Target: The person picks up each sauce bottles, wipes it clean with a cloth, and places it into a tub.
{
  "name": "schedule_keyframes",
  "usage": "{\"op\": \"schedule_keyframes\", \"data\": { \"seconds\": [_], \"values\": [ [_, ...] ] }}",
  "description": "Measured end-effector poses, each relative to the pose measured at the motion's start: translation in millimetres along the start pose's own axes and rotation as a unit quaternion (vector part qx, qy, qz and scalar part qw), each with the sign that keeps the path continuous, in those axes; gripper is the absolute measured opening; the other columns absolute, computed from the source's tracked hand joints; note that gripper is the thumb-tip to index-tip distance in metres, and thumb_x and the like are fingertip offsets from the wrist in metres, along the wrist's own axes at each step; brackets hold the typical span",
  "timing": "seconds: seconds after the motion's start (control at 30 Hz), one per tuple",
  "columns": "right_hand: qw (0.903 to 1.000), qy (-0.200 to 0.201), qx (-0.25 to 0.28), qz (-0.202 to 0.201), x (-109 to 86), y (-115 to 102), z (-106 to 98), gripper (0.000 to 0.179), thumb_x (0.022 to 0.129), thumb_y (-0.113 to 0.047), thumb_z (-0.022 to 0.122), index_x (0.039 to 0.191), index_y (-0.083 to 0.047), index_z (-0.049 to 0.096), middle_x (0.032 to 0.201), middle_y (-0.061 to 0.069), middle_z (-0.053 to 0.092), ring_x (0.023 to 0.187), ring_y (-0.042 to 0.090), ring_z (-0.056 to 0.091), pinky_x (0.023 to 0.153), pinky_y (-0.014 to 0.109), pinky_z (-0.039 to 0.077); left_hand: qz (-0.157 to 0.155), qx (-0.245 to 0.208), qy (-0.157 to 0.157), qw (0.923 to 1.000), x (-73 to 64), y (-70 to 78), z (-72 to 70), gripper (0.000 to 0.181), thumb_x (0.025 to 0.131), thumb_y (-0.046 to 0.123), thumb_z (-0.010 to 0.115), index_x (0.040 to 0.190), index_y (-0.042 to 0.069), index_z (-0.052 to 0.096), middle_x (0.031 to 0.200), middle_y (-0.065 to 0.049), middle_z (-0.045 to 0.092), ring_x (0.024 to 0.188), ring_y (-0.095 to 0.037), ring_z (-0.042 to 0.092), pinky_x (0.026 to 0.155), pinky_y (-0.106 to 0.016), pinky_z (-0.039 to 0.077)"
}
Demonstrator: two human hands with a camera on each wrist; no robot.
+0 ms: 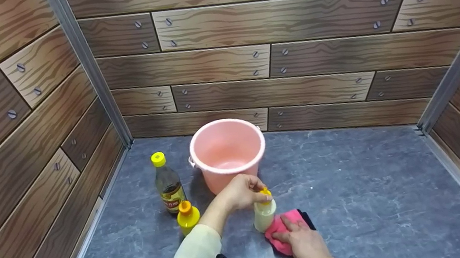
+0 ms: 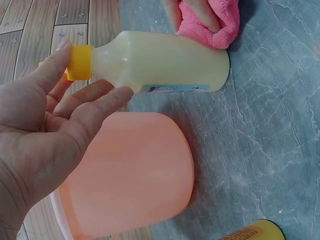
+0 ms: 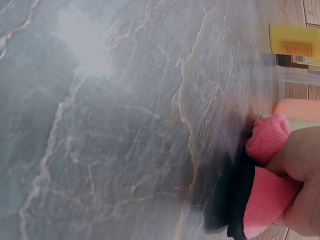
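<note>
My left hand [image 1: 240, 192] pinches the yellow cap [image 2: 80, 62] of a pale, cream-coloured bottle [image 1: 264, 216] between thumb and fingers. The bottle stands upright on the grey surface, and a strip of blue label [image 2: 175, 88] shows on its side. My right hand [image 1: 307, 243] holds a pink cloth [image 1: 284, 246] with dark edging, low beside the bottle. In the left wrist view the bunched cloth overlaps the bottle's lower side, with fingertips on top of it. In the right wrist view the cloth bulges out around the fingers.
Behind the bottle stands a pink bucket [image 1: 230, 169] with its mouth up. Left of my left forearm are a yellow bottle [image 1: 188, 219] with an orange top and a dark sauce bottle [image 1: 170, 188] with a yellow cap. Wood-patterned walls [image 1: 221, 63] enclose the grey marbled surface [image 1: 380, 189].
</note>
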State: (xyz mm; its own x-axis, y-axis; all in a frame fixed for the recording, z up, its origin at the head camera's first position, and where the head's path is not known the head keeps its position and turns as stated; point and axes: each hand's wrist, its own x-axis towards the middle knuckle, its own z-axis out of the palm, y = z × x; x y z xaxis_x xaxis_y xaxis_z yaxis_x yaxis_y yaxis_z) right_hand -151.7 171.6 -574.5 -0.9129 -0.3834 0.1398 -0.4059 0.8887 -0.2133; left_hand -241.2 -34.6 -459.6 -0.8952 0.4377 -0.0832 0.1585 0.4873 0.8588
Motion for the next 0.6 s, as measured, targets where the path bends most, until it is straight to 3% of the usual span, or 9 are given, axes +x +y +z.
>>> {"op": "schedule_keyframes", "data": {
  "seconds": [0.17, 0.4, 0.6],
  "values": [
    [0.999, 0.026, 0.002, 0.036, -4.2, 7.0, -1.3, 0.034, 0.092, -0.008, 0.07, 0.117, -0.027, 0.083, 0.144, 0.022, 0.063, 0.117, 0.056, 0.064, 0.078, 0.064, 0.06, 0.022, 0.004, 0.0, 0.9997, 1.3, -2.0, 1.1, 0.013, 0.088, 0.012, 0.088, 0.094, 0.007, 0.078, 0.085, 0.004, 0.07, 0.08, -0.009, 0.06, 0.073, -0.026, 0.052],
    [0.992, 0.088, 0.011, 0.09, -8.4, 24.2, -7.2, 0.068, 0.077, 0.012, 0.067, 0.132, -0.026, 0.077, 0.15, 0.023, 0.058, 0.121, 0.059, 0.061, 0.072, 0.063, 0.059, 0.036, 0.008, -0.009, 0.9993, 0.8, -3.7, -0.1, 0.012, 0.09, 0.012, 0.086, 0.097, 0.006, 0.078, 0.085, 0.005, 0.07, 0.081, -0.009, 0.06, 0.074, -0.026, 0.053],
    [0.9867, 0.13, 0.019, 0.096, -9.8, 30.8, -12.7, 0.078, 0.072, 0.013, 0.068, 0.138, -0.028, 0.073, 0.155, 0.02, 0.054, 0.124, 0.055, 0.061, 0.068, 0.06, 0.06, 0.044, 0.005, -0.018, 0.9988, 0.6, -3.0, -1.0, 0.011, 0.091, 0.012, 0.085, 0.099, 0.007, 0.079, 0.087, 0.005, 0.072, 0.083, -0.009, 0.063, 0.075, -0.027, 0.055]
  ]
}}
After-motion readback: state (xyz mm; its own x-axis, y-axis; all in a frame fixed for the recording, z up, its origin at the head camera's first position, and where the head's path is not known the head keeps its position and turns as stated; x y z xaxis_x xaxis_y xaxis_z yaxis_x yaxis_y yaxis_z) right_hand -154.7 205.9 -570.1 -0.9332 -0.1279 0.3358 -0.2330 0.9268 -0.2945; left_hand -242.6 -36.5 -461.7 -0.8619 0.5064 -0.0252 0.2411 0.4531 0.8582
